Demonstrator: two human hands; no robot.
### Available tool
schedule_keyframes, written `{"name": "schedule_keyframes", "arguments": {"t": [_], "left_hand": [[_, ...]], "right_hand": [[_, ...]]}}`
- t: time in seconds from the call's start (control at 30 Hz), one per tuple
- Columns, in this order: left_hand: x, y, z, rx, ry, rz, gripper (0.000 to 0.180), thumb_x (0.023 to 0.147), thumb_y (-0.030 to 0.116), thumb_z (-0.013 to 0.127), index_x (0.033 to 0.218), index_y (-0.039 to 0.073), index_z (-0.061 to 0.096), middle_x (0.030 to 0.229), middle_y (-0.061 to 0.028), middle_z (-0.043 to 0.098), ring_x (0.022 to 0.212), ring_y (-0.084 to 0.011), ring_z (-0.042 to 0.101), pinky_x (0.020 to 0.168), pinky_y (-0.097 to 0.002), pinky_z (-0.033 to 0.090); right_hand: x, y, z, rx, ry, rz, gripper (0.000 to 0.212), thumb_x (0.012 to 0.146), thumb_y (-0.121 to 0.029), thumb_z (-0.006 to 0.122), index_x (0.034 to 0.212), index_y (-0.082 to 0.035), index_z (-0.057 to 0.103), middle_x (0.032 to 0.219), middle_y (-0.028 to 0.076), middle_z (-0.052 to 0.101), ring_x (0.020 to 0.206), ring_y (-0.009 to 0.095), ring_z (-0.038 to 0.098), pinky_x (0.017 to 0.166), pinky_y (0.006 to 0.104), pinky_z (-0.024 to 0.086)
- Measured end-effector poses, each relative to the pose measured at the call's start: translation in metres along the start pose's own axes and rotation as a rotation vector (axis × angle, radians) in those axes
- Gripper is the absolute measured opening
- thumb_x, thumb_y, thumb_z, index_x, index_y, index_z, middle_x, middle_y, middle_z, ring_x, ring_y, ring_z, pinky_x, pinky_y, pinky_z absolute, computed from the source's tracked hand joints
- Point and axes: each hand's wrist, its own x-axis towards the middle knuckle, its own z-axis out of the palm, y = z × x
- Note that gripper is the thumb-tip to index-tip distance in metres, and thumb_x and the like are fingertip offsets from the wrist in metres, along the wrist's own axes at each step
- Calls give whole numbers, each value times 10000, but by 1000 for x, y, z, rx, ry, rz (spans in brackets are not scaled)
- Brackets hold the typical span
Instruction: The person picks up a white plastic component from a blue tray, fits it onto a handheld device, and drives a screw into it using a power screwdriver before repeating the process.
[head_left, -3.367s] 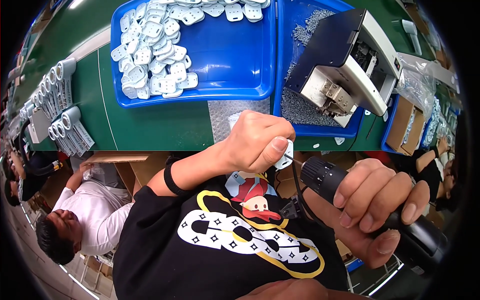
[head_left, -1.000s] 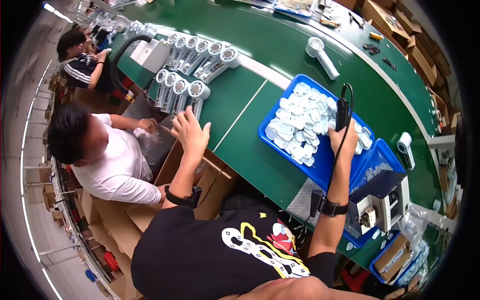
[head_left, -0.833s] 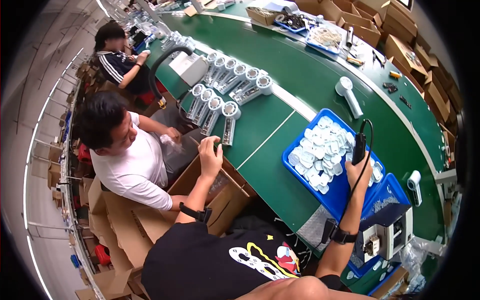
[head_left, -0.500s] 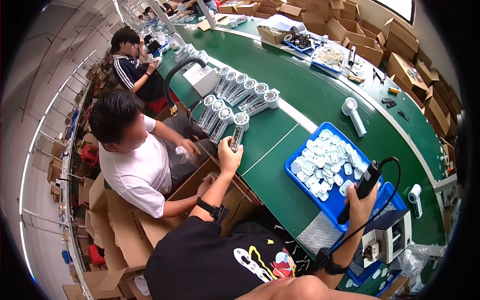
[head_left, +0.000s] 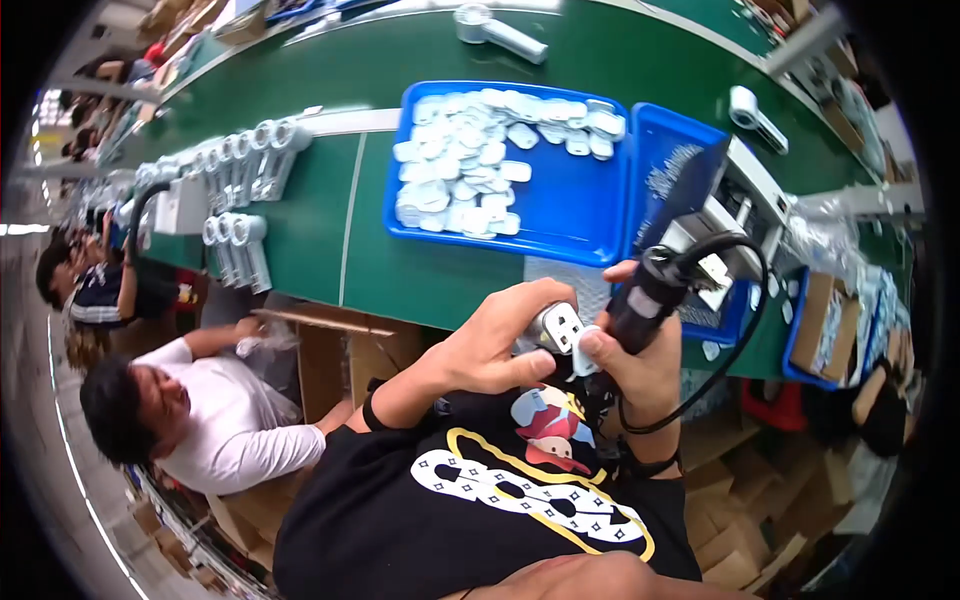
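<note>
In front of my chest, my left hand (head_left: 490, 345) is closed around a handheld fan (head_left: 562, 327); its handle end points up at me, and most of its body is hidden. My right hand (head_left: 648, 375) grips a black electric screwdriver (head_left: 634, 308) with a cable looping off it. The same hand's thumb pinches a small white cover (head_left: 586, 352) against or just beside the fan's end; contact is hard to make out. Beyond the hands, a blue tray (head_left: 570, 205) holds many loose white covers (head_left: 450, 165).
Right of the tray are another blue tray (head_left: 665, 150) with small screws and a white machine (head_left: 750, 195). Rows of fans (head_left: 235, 165) stand at left; single fans lie at the far side (head_left: 505, 36) and right (head_left: 757, 118). A co-worker (head_left: 225, 420) sits left, beside cardboard boxes (head_left: 375, 355).
My left hand has brought a fan from the left group to my chest. My right hand, with screwdriver and cover, has come in beside it. The view has swung right.
</note>
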Motion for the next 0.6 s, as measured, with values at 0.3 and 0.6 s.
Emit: {"name": "schedule_keyframes", "arguments": {"t": [0.3,0.6], "left_hand": [[41,-61,62,-82,-151,22,413,850,409,629,903,0,633,752,-149,606,661,-345,613,610,-407,477],[49,-74,67,14,8,49,388,955,377,497,853,29,634,652,-110,569,554,-309,580,517,-393,440]], "right_hand": [[-18,44,-45,-592,293,-324,492,784,-84,827,1159,-31,514,837,21,601,645,78,552,612,263,483],[46,-30,-70,-295,763,-891,235,843,-51,636,1018,-38,478,660,67,533,507,153,511,517,334,486]]}}
